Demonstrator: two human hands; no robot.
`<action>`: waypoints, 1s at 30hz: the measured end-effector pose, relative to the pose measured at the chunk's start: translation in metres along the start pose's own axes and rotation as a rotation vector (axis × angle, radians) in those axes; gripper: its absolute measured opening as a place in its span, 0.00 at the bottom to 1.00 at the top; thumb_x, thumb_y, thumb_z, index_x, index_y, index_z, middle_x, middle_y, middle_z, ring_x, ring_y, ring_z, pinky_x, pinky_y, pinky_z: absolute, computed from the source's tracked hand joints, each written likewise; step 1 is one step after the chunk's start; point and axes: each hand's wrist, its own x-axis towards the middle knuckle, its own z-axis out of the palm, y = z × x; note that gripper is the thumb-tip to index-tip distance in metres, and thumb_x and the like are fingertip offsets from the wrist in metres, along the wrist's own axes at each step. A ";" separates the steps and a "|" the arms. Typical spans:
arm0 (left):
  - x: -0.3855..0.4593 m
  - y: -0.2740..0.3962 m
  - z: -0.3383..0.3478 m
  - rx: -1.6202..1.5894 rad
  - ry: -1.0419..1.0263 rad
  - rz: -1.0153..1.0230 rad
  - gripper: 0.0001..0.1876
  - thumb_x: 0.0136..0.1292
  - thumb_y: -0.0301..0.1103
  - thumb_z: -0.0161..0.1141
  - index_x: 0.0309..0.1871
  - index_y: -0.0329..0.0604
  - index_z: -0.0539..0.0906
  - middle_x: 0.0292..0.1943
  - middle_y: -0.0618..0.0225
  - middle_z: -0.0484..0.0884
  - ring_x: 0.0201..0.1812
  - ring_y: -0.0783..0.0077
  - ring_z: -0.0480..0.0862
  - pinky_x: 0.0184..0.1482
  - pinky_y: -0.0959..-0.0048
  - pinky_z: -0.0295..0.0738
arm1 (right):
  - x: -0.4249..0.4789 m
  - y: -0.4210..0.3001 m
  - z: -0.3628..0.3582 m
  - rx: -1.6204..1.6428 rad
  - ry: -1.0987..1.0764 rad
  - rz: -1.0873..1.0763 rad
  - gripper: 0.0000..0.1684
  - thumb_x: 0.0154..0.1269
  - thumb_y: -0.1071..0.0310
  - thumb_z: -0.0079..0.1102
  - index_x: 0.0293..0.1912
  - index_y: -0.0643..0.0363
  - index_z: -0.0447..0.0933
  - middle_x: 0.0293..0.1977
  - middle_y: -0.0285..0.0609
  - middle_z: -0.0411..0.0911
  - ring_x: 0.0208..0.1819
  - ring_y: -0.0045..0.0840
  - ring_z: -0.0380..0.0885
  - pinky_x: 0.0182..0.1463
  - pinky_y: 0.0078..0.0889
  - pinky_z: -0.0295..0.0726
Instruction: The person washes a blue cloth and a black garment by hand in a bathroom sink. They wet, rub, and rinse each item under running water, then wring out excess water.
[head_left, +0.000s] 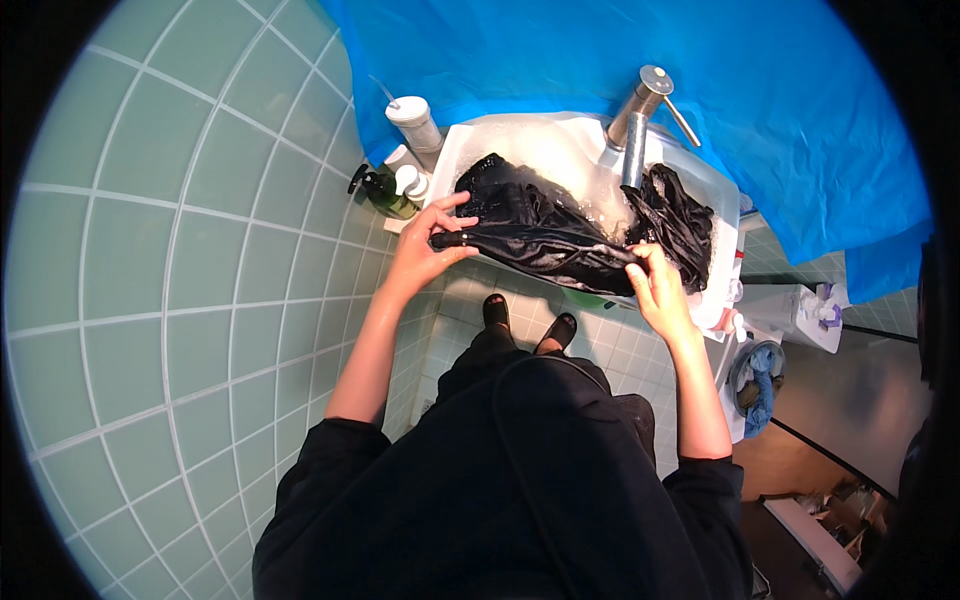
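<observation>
Wet black fabric (555, 255) is stretched along the front rim of a white sink (724, 262) that holds cloudy, sudsy water (525, 142). My left hand (431, 240) grips its left end between thumb and fingers. The right part of the cloth is pinched in my right hand (658, 289). More of the black cloth lies in the water on the left, and a bunched black part (671, 217) rests at the sink's right side, beneath the metal faucet (636, 135). Whether these parts are one garment, I cannot tell.
Pump bottles (390, 191) and a lidded white container (416, 124) stand left of the sink. Blue plastic sheeting (525, 52) hangs behind it. Green tiled wall (202, 262) rises at left. At right are a small pink pump bottle (727, 321) and a round bin (757, 382) holding cloth.
</observation>
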 end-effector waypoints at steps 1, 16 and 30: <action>-0.001 -0.004 -0.001 0.032 -0.009 -0.015 0.28 0.47 0.22 0.79 0.49 0.41 0.73 0.69 0.51 0.72 0.65 0.55 0.79 0.66 0.58 0.74 | 0.000 0.000 -0.002 -0.126 -0.068 0.010 0.14 0.70 0.68 0.60 0.49 0.62 0.68 0.44 0.51 0.79 0.44 0.41 0.81 0.50 0.36 0.78; 0.006 -0.022 -0.007 0.518 -0.184 0.089 0.29 0.42 0.32 0.80 0.54 0.52 0.88 0.69 0.63 0.74 0.71 0.53 0.70 0.71 0.59 0.67 | -0.003 -0.005 0.001 -0.240 0.141 -0.341 0.16 0.57 0.65 0.72 0.43 0.63 0.84 0.37 0.45 0.84 0.41 0.37 0.83 0.54 0.39 0.76; 0.081 0.066 -0.007 0.562 0.320 0.302 0.12 0.55 0.27 0.74 0.43 0.40 0.90 0.28 0.65 0.87 0.26 0.82 0.83 0.27 0.80 0.74 | 0.050 -0.047 -0.055 -0.105 0.292 -0.297 0.19 0.56 0.78 0.62 0.49 0.61 0.85 0.44 0.43 0.87 0.47 0.27 0.84 0.57 0.29 0.78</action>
